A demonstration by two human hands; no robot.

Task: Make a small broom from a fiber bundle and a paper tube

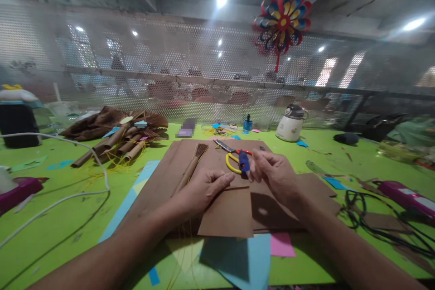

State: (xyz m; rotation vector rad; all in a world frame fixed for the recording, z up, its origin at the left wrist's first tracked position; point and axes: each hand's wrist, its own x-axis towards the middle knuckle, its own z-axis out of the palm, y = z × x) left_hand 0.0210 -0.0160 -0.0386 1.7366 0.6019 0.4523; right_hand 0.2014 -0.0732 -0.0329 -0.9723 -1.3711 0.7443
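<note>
My left hand [211, 186] is closed at the upper left edge of a small brown paper piece [227, 217], its thumb resting along the top. The piece overhangs the larger brown sheet below it. My right hand [273, 170] has its fingers curled together beside the scissors [234, 156]; whatever they pinch is hidden. The scissors have yellow and red handles with a blue wrapping, and their half-spread blades point away to the left. A small brown paper broom-like roll [192, 167] with a fringed end lies left of the scissors on the brown cardboard [152, 190].
Several brown rolls [117, 142] with yellow strings are piled at the back left. A white cable [105, 167] loops at left. Glue guns [406, 195] lie at both sides, a black cord [360, 208] at right. A white bottle [290, 124] stands behind.
</note>
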